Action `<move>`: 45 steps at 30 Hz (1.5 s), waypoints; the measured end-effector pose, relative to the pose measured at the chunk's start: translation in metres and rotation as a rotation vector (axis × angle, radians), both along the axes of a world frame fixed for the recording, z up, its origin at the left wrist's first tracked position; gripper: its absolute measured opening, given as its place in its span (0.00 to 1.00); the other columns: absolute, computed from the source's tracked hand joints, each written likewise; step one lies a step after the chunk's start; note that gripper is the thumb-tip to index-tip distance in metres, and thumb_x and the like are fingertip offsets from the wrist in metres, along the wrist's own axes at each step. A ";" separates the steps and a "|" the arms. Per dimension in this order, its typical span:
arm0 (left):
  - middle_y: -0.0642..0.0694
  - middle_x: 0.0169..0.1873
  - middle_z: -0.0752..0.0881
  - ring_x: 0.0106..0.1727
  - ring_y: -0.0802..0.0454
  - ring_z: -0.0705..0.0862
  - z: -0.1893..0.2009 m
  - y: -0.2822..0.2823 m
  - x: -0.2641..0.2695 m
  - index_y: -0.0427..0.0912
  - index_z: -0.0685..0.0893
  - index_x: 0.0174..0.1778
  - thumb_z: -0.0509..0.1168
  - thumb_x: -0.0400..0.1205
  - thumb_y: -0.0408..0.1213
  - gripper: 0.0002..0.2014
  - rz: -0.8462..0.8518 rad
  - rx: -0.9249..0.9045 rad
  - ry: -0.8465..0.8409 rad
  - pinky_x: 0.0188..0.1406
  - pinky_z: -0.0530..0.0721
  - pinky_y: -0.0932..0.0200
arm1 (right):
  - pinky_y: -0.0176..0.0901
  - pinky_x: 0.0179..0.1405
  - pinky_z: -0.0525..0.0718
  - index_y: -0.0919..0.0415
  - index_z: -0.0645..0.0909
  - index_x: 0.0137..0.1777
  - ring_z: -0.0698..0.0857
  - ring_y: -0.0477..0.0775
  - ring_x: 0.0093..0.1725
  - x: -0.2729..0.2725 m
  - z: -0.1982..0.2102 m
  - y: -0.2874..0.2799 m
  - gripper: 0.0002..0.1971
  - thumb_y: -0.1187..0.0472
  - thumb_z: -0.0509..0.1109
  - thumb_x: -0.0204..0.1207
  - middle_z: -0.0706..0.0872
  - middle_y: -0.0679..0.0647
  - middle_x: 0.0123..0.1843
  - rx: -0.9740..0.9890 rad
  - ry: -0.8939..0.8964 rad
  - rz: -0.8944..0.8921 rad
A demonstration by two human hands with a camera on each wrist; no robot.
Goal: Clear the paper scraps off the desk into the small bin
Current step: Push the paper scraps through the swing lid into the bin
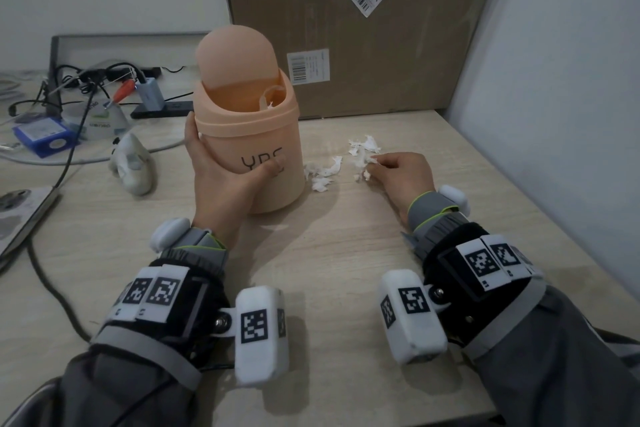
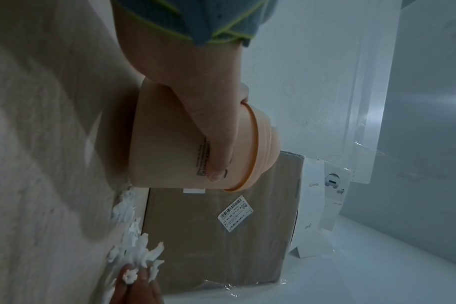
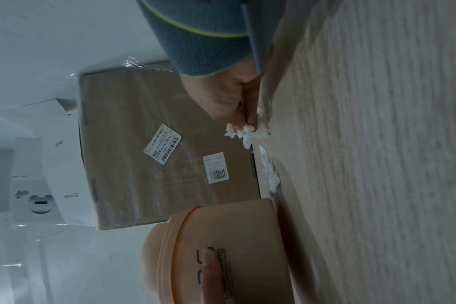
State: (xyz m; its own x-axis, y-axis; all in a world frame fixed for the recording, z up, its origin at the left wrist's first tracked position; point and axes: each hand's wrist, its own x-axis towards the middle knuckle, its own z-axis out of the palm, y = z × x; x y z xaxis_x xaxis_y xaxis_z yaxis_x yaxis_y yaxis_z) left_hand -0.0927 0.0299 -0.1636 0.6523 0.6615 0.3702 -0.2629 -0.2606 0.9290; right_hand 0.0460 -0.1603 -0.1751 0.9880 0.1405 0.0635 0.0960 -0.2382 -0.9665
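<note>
A small peach bin point(image 1: 256, 149) stands upright on the wooden desk point(image 1: 329, 253), its swing lid tipped open and a white scrap point(image 1: 268, 99) showing inside. My left hand point(image 1: 221, 177) grips the bin's side, thumb across the front lettering; the left wrist view shows the same bin point(image 2: 174, 148) wrapped by that hand point(image 2: 208, 123). White paper scraps point(image 1: 325, 172) lie on the desk just right of the bin. My right hand point(image 1: 398, 173) pinches a clump of scraps point(image 1: 369, 163) against the desk, and the right wrist view shows this clump point(image 3: 247, 131) at the fingertips.
A large cardboard box point(image 1: 346, 28) stands close behind the bin and scraps. A white wall panel point(image 1: 554, 80) borders the desk on the right. Cables, a charger and a blue box point(image 1: 41, 139) crowd the left, with a white device point(image 1: 133, 163) beside the bin.
</note>
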 end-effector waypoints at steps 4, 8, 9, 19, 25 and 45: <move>0.56 0.77 0.72 0.74 0.59 0.76 0.001 -0.001 0.000 0.57 0.50 0.86 0.84 0.56 0.51 0.66 -0.004 0.017 0.007 0.75 0.80 0.44 | 0.44 0.43 0.87 0.61 0.88 0.44 0.87 0.52 0.35 0.000 0.003 0.000 0.05 0.68 0.74 0.71 0.90 0.58 0.41 0.091 -0.030 -0.035; 0.56 0.77 0.71 0.75 0.60 0.75 0.001 -0.002 0.000 0.57 0.49 0.86 0.84 0.56 0.51 0.66 -0.012 0.031 0.011 0.75 0.79 0.46 | 0.44 0.50 0.88 0.61 0.88 0.46 0.89 0.50 0.39 -0.007 0.017 -0.001 0.06 0.69 0.73 0.72 0.90 0.57 0.41 0.283 -0.068 -0.034; 0.56 0.77 0.71 0.75 0.59 0.75 0.000 -0.002 0.000 0.57 0.50 0.86 0.84 0.56 0.51 0.66 -0.011 0.038 0.014 0.76 0.79 0.45 | 0.42 0.50 0.88 0.62 0.88 0.47 0.89 0.49 0.39 -0.010 0.022 -0.002 0.06 0.70 0.73 0.72 0.90 0.56 0.40 0.338 -0.088 -0.032; 0.55 0.81 0.69 0.78 0.58 0.73 -0.003 -0.001 0.004 0.57 0.48 0.87 0.84 0.58 0.50 0.66 -0.060 0.089 0.043 0.79 0.76 0.44 | 0.37 0.49 0.87 0.60 0.88 0.50 0.88 0.46 0.43 -0.039 0.098 0.028 0.09 0.68 0.75 0.71 0.87 0.55 0.47 0.349 -0.524 0.164; 0.52 0.81 0.69 0.79 0.57 0.73 -0.004 -0.004 0.006 0.54 0.50 0.87 0.84 0.59 0.46 0.65 -0.100 0.100 0.041 0.78 0.76 0.43 | 0.33 0.43 0.83 0.58 0.89 0.46 0.82 0.41 0.36 -0.054 0.103 0.062 0.08 0.68 0.74 0.67 0.84 0.46 0.39 -0.021 -0.726 0.236; 0.53 0.82 0.67 0.81 0.55 0.71 -0.003 -0.008 0.006 0.57 0.50 0.86 0.85 0.57 0.51 0.66 -0.150 0.125 0.028 0.79 0.75 0.42 | 0.50 0.68 0.61 0.41 0.87 0.50 0.77 0.49 0.66 -0.057 0.100 0.046 0.30 0.37 0.40 0.82 0.88 0.44 0.57 -0.531 -0.703 0.451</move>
